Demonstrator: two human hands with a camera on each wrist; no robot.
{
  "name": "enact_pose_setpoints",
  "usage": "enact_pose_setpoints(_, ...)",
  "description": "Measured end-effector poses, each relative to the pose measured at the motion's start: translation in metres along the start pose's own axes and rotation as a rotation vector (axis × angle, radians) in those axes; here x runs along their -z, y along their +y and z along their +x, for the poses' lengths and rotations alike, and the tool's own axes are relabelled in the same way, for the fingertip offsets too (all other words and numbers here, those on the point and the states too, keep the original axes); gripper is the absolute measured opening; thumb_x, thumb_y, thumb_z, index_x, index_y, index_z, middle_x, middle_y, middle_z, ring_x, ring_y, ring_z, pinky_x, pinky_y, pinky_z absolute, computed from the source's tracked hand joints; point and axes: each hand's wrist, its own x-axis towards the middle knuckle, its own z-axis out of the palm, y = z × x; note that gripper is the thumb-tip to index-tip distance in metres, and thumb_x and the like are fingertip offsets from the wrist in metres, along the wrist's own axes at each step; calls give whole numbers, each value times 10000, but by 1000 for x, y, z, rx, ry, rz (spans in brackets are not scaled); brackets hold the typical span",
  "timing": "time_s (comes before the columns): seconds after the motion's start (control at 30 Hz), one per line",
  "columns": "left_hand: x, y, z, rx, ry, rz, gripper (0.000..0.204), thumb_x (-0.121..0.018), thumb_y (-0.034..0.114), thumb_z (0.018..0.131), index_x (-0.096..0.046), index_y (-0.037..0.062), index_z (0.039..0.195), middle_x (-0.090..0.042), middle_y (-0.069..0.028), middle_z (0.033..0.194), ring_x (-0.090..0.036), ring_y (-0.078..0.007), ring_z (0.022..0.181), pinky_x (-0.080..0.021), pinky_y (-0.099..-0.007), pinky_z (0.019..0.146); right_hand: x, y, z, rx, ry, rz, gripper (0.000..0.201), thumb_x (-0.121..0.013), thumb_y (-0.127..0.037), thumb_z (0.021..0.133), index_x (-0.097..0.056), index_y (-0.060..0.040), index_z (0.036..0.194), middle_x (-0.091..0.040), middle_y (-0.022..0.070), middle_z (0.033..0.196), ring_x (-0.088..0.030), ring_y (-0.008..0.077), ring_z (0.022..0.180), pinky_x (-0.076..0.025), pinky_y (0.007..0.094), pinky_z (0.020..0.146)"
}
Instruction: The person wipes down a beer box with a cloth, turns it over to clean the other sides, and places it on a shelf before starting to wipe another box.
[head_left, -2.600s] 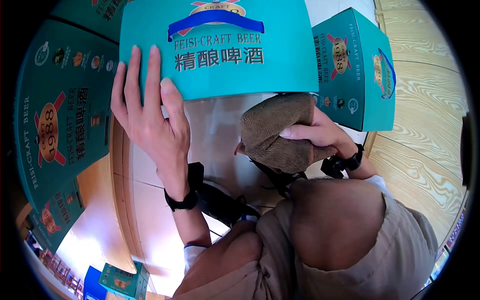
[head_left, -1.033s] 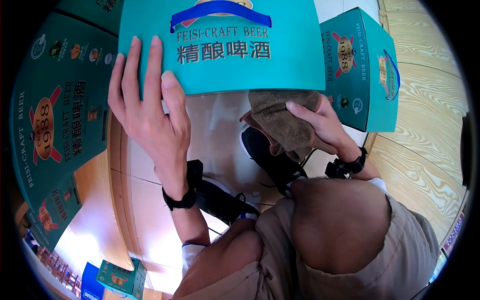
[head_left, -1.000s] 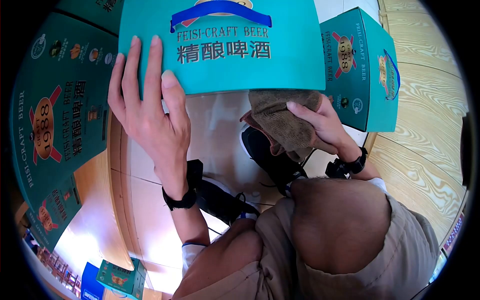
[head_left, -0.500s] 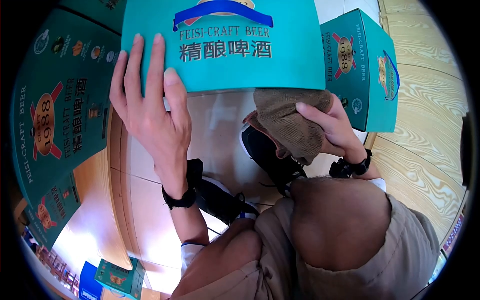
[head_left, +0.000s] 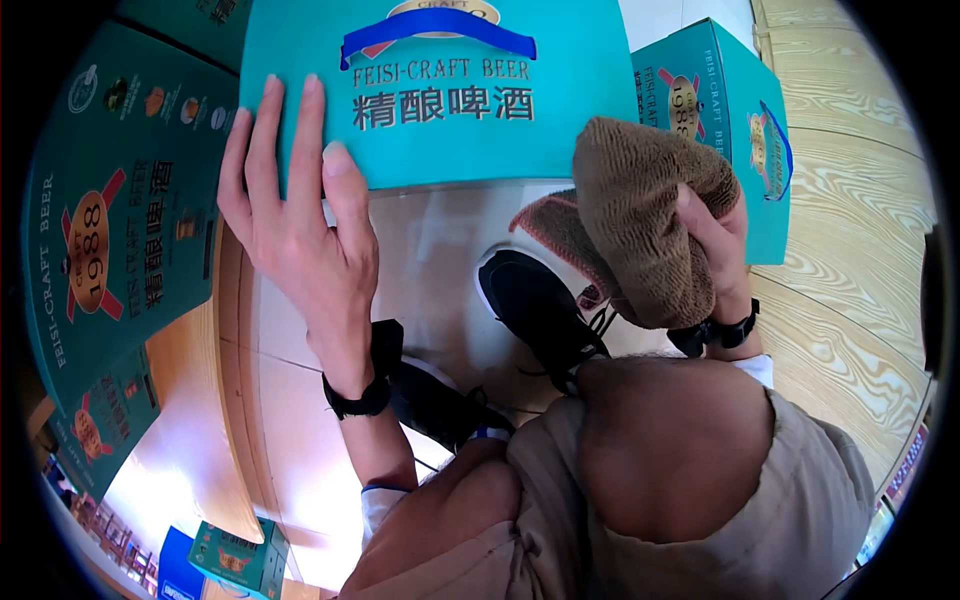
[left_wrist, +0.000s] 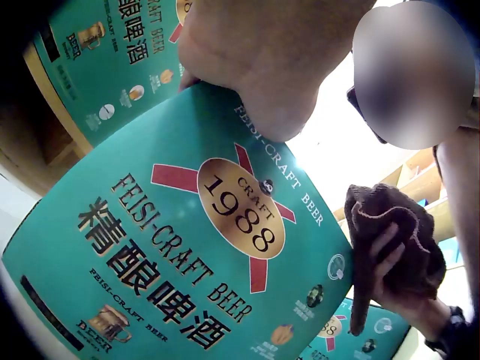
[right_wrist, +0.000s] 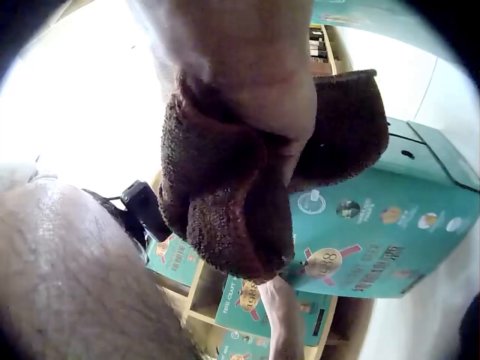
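My left hand (head_left: 305, 225) rests with extended fingers on the near left corner of a teal beer box (head_left: 450, 150) that has a blue strap handle on top. In my right hand (head_left: 725, 240) is a bunched brown cloth (head_left: 650, 220) with reddish edging, gripped between thumb and fingers. The cloth overlaps the box's near right corner in the head view, and one flap of it hangs to the left. From the left wrist, the box's printed side (left_wrist: 225, 225) shows, with the cloth (left_wrist: 409, 225) just right of it. Folds of cloth hide most right-hand fingers.
A second teal box (head_left: 755, 150) stands at the right on wood-patterned flooring (head_left: 840, 300). More teal boxes (head_left: 130, 220) sit on a wooden shelf (head_left: 215, 430) at the left. Below my hands are a black shoe (head_left: 535, 310) and my bent knee (head_left: 680, 440).
My right hand has drawn the cloth from below the box's near edge out to the right and up past its corner. My left hand stays on the box, which has barely shifted.
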Motion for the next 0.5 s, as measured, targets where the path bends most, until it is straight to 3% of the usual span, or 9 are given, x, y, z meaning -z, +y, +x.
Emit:
enact_pose_setpoints(0.07, 2, -4, 0, -48, -21, 17, 373, -556, 213, 1045, -723, 142, 1370, -644, -103, 1456, -518, -327, 1377, -395, -440, 1147, 3, -2, 0, -3, -32, 18, 422, -785, -123, 938, -637, 47, 1295, -733, 104, 1177, -693, 171, 1078, -561, 342, 932)
enact_pose_setpoints(0.2, 1, 0, -1, -23, -16, -6, 373, -548, 216, 1048, -724, 139, 1368, -644, -104, 1456, -514, -326, 1381, -386, -442, 1152, -2, 7, -9, -16, -181, -215, 497, -851, -114, 875, -630, 30, 1296, -731, 93, 1155, -690, 175, 1088, -561, 362, 938)
enact_pose_setpoints(0.27, 2, 1, 0, -10, -14, -13, 372, -551, 217, 1049, -723, 137, 1369, -643, -105, 1457, -512, -327, 1383, -384, -444, 1152, -11, 17, -3, -71, -363, -395, 412, -836, -214, 917, -674, 50, 1189, -741, 111, 1081, -690, 170, 1025, -554, 333, 897)
enact_pose_setpoints(0.37, 3, 0, 0, -23, -18, 10, 367, -560, 209, 1046, -723, 134, 1366, -643, -105, 1456, -511, -329, 1383, -388, -447, 1150, -10, 69, 17, -189, -612, -688, 390, -763, -311, 987, -711, 50, 1126, -743, 130, 1011, -685, 184, 927, -545, 319, 848)
enact_pose_setpoints(0.4, 1, 1, 0, -24, -20, 10, 367, -560, 209, 1046, -723, 134, 1366, -643, -105, 1456, -511, -329, 1383, -388, -447, 1150, -22, 67, 26, -334, -627, -792, 395, -721, -318, 1021, -705, 32, 1205, -760, 105, 1048, -693, 163, 947, -553, 322, 871)
enact_pose_setpoints(0.43, -1, 2, 0, -12, -12, 3, 392, -497, 267, 1083, -713, 143, 1384, -640, -85, 1467, -503, -302, 1407, -365, -435, 1167, -29, 78, 27, -337, -629, -789, 395, -721, -318, 1021, -705, 32, 1205, -760, 105, 1048, -693, 163, 947, -553, 322, 871)
enact_pose_setpoints(0.5, 0, 1, -1, 0, -4, 8, 428, -433, 326, 1120, -703, 152, 1402, -637, -64, 1479, -494, -275, 1430, -342, -422, 1183, -37, 106, 25, -253, -281, -210, 421, -704, -316, 1036, -687, 34, 1270, -764, 81, 1134, -695, 142, 1011, -561, 325, 911)
